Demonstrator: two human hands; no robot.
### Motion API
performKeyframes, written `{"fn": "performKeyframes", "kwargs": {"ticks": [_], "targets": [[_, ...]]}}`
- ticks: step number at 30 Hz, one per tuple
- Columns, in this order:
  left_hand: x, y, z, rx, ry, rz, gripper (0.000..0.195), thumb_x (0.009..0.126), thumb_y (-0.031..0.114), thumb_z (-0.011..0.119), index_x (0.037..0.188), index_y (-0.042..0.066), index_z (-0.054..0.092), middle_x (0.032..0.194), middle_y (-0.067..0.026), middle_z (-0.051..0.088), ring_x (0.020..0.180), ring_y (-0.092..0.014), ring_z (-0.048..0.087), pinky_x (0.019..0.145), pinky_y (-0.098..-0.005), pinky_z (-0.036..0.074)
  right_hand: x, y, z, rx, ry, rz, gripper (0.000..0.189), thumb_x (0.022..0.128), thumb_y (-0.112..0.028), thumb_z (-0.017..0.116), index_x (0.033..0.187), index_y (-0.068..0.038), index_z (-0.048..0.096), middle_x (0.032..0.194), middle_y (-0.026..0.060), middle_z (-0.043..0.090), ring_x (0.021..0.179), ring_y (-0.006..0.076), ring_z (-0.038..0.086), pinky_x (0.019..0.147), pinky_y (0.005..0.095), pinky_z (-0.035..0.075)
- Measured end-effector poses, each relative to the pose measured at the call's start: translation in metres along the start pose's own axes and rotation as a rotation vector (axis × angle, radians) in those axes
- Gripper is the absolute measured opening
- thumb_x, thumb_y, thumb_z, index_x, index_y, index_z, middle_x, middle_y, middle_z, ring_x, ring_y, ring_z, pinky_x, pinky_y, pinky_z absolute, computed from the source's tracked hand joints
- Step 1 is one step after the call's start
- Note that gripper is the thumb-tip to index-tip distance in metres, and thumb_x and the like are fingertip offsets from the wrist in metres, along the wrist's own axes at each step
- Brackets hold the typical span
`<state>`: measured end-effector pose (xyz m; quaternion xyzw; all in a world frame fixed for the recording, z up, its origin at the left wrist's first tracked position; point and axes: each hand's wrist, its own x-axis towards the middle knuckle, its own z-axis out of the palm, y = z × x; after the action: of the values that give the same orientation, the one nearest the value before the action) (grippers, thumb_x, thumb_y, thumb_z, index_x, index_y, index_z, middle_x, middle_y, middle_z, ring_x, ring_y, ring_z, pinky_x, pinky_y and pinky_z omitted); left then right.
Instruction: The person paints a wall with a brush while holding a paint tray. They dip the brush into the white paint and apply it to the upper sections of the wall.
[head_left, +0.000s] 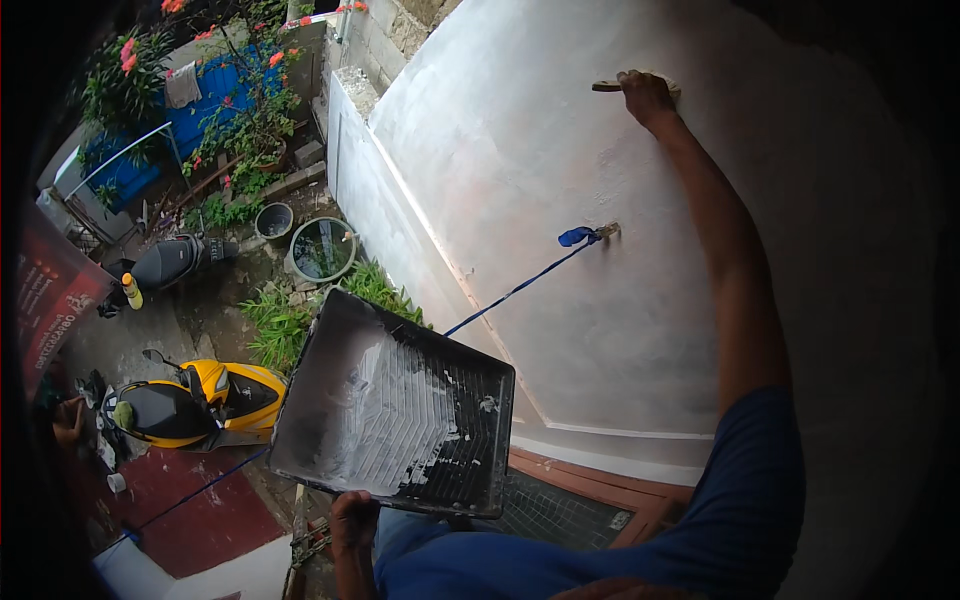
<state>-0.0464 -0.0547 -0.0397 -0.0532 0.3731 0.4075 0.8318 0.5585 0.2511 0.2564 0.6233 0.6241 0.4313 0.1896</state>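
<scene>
My right hand (646, 97) is raised at the upper right, closed around the handle of a paintbrush (607, 86), whose bristle end is at the wall, partly hidden by the hand. The wall (540, 150) is coated in patchy white. Low in the view, my left hand (355, 517) grips the near edge of a black plastic paint tray (502, 420). White paint (390, 420) covers much of the tray's ribbed slope, and its deep end is at the left.
A blue cord (517, 291) runs from a wall peg (609, 230) behind the tray. Far below stand a yellow scooter (240, 397), a dark motorcycle (169, 262), a round water tub (322, 249) and plants (281, 337). Another person's arm (69, 421) shows at the left.
</scene>
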Motion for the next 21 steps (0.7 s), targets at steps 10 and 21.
{"fn": "performKeyframes", "kwargs": {"ticks": [10,21], "targets": [[-0.006,0.007,0.012,0.025,-0.006,0.041,0.008,0.063,0.010,0.062,0.067,0.003,0.063,0.069,-0.0082,0.062,0.070,-0.021,0.058,0.074,-0.0335,0.043,0.026,0.118,-0.082,-0.082,0.367,0.286,0.031,0.088,-0.026,0.040,0.112,-0.010,0.049,0.085,0.0124,0.061,0.073,0.0249,0.059,0.061,0.0356,0.048],[0.001,0.010,0.009,0.046,-0.078,0.001,0.006,0.066,0.012,0.063,0.068,0.006,0.064,0.069,-0.0058,0.063,0.065,-0.018,0.057,0.067,-0.0312,0.044,-0.028,0.031,-0.048,-0.018,0.043,0.026,0.010,0.079,-0.010,0.048,0.083,-0.005,0.055,0.075,0.0127,0.058,0.070,0.0277,0.061,0.061,0.0385,0.051]]}}
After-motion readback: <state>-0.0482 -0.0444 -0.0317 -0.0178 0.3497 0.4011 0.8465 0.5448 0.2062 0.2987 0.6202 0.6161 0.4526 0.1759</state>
